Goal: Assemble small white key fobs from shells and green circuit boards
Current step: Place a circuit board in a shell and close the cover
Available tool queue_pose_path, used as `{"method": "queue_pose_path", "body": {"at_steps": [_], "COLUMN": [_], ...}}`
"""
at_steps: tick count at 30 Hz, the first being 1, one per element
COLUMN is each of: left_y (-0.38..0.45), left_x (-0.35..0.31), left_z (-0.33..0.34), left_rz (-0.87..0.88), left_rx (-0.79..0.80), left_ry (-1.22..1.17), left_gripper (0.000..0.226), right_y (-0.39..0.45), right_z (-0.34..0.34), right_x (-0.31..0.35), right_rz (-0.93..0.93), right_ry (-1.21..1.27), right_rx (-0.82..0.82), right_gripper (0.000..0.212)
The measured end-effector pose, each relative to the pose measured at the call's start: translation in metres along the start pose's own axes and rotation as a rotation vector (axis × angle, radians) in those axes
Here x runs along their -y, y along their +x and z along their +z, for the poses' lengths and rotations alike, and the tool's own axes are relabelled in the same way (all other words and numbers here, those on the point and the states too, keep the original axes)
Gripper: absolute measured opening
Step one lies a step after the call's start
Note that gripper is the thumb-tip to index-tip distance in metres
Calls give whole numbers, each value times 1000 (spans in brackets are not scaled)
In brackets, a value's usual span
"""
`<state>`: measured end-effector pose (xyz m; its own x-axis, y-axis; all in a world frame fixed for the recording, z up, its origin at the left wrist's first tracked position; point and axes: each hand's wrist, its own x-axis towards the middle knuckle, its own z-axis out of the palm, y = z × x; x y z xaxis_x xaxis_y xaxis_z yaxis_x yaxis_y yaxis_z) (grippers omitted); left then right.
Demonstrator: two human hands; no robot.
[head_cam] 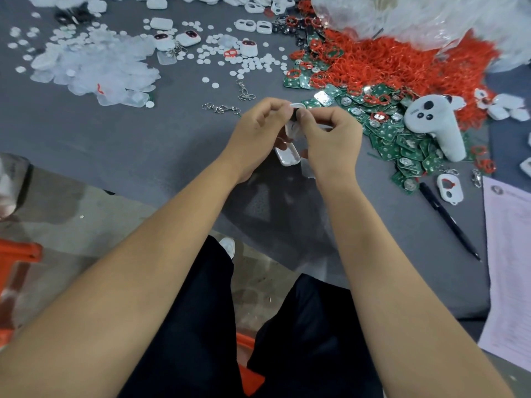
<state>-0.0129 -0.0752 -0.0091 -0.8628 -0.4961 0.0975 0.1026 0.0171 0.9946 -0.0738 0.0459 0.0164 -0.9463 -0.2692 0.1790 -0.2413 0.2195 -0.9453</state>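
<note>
Nearest: dark trousers and both forearms reaching out over the edge of the grey worktop (149, 145).

Both hands meet mid-worktop, fingers curled. Left hand (258, 130) and right hand (333, 136) pinch a small white fob shell (296, 122) between thumbs and fingertips. A dark bit shows at the pinch point; can't tell if it's a button or a board edge. A second white shell half (287, 156) sits below the hands, hollow side up, touching or just under the left palm; can't tell which.

Judgement: mid-fit, seating an insert into the shell before closing it with the other half.

Right of the hands: pile of green circuit boards (402, 145), a white game-style controller (434, 122) lying on it, a black pen (448, 219) and a printed sheet (508, 254) nearer the edge.

Further back: heap of red rubber rings (402, 61) spilling over the boards, metal key clips (221, 108), scattered white discs (253, 63), a mound of clear covers (94, 64), a few finished fobs (188, 38), loose shells along the far edge.

Risks, as I read it:
- Insert goes in skewed because the thumbs hide the seat, so the shell won't snap flush.
- Pressing off-centre could pop the small part out into the clutter; hard to find there.
- Lower shell half near the worktop edge; a wrist nudge could knock it to the floor.
- Red rings tangled in the boards; the next board may come up with a ring attached.
</note>
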Motion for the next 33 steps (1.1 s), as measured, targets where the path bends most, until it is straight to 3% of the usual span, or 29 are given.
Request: {"method": "queue_pose_path", "body": {"at_steps": [9,15,22,33], "left_y": [-3,-4,-6,-7], "left_x": [3,4,3,0], "left_z": [0,2,3,4], "left_rz": [66,113,161,160], "left_rx": [27,-40,-75,-58], "left_ry": [111,183,279,339], "left_gripper": [24,21,15,19], "right_y": [-3,1,6,1], "right_z": [2,0,-2,5], "right_x": [-12,-13,-11,-15], "right_rz": [-3,56,196,84], "right_ry": [85,188,318,206], "right_rx": [-42,146,253,120], "right_gripper": [12,10,10,9]}}
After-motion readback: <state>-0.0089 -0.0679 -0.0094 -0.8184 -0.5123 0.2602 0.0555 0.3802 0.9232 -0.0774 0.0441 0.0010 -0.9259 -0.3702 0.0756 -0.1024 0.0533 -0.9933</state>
